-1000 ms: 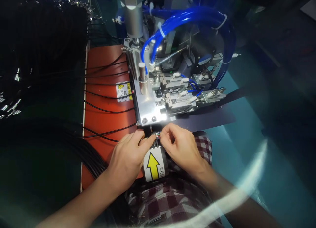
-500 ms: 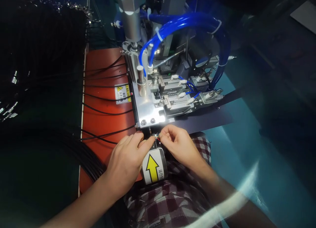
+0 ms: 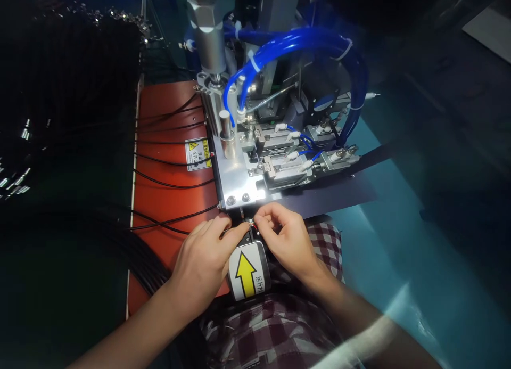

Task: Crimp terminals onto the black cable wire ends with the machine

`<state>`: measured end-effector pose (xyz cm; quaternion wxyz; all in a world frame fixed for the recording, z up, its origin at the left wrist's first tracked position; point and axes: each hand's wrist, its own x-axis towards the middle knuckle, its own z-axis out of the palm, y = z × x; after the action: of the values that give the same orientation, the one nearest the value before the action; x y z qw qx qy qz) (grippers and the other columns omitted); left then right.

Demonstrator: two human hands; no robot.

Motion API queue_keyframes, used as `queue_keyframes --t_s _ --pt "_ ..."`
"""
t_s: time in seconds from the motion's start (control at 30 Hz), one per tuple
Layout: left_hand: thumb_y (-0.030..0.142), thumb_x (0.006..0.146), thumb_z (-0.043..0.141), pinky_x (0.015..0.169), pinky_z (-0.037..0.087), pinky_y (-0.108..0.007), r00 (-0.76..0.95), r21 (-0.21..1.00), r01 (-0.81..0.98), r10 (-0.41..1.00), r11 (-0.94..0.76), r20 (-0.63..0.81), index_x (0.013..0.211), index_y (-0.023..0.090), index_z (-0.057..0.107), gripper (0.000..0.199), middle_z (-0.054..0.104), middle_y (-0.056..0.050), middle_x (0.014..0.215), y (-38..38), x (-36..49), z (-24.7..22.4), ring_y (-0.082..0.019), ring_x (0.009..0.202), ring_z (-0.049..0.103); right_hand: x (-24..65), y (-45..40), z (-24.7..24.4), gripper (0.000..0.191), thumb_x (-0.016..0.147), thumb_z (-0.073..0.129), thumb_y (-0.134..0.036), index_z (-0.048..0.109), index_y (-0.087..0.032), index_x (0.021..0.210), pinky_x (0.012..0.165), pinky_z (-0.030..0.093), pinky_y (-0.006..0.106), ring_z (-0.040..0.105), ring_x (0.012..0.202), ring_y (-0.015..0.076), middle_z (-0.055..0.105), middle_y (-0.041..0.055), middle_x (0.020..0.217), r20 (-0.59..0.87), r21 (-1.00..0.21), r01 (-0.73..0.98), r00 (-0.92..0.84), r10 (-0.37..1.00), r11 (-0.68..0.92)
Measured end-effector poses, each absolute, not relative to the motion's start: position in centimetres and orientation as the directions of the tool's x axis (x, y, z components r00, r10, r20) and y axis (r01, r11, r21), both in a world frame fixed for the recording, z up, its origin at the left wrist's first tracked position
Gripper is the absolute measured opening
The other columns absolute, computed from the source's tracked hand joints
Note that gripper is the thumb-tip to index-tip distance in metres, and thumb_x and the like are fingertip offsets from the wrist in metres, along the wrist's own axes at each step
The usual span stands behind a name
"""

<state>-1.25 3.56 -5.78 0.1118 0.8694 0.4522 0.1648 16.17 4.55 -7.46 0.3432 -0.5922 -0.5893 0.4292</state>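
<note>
While thin wires (image 3: 255, 227) are pinched by the right hand (image 3: 288, 240), fingertips together, the left hand (image 3: 203, 254) is set thumb-tip beside them, its grip not discernible.

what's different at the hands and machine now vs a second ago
Very little: the whole scene sits slightly lower and further left in view, which looks like head movement. Nothing was visibly taken hold of or let go. The left hand is still at the small wires, the right hand still pinching them; the metal plate and arrow label stayed put.
</note>
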Motion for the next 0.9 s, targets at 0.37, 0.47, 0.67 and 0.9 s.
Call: queue_keyframes --t_s 0.37,0.47,0.67,0.9 --pt "0.015 0.090 0.040 0.058 0.046 -0.031 0.536 0.313 0.761 0.822 -0.569 0.190 0.111 0.016 0.062 0.031 0.056 -0.008 0.083 3.6 -1.1 -5.7 -0.020 0.069 0.053 16.3 4.2 -7.7 0.013 0.087 0.048 -0.022 0.054 -0.019 0.076 0.058 0.041 0.024 0.051 0.060 0.0134 0.055 -0.0010 0.067 -0.100 -0.893 0.447 -0.075 0.992 -0.056" --pt "0.015 0.090 0.040 0.059 0.046 -0.030 0.535 0.314 0.763 0.825 -0.565 0.184 0.111 0.017 0.062 0.031 0.055 -0.007 0.082 3.6 -1.1 -5.7 -0.019 0.069 0.052 16.4 4.3 -8.1 0.013 0.087 0.048 -0.022 0.054 -0.019 0.076 0.058 0.041 0.023 0.052 0.060 0.0129 0.056 -0.0007 0.068 -0.139 -0.915 0.391 -0.080 0.987 -0.097" --pt "0.013 0.088 0.042 0.058 0.046 -0.031 0.533 0.318 0.763 0.826 -0.563 0.183 0.111 0.017 0.063 0.031 0.055 -0.007 0.081 3.6 -1.2 -5.6 -0.020 0.068 0.053 17.4 4.4 -9.1 0.014 0.083 0.052 -0.027 0.056 -0.017 0.075 0.053 0.040 0.023 0.050 0.056 0.0129 0.056 -0.0001 0.066 -0.279 -0.913 0.325 -0.053 0.959 -0.247" --pt "0.011 0.087 0.043 0.059 0.047 -0.032 0.534 0.319 0.764 0.827 -0.561 0.175 0.111 0.016 0.063 0.031 0.056 -0.008 0.082 3.6 -1.2 -5.7 -0.020 0.069 0.053 16.5 4.9 -7.8 0.018 0.084 0.054 -0.031 0.061 -0.016 0.076 0.054 0.042 0.024 0.052 0.058 0.0138 0.060 0.0016 0.067 -0.227 -0.935 0.292 -0.052 0.973 -0.202"
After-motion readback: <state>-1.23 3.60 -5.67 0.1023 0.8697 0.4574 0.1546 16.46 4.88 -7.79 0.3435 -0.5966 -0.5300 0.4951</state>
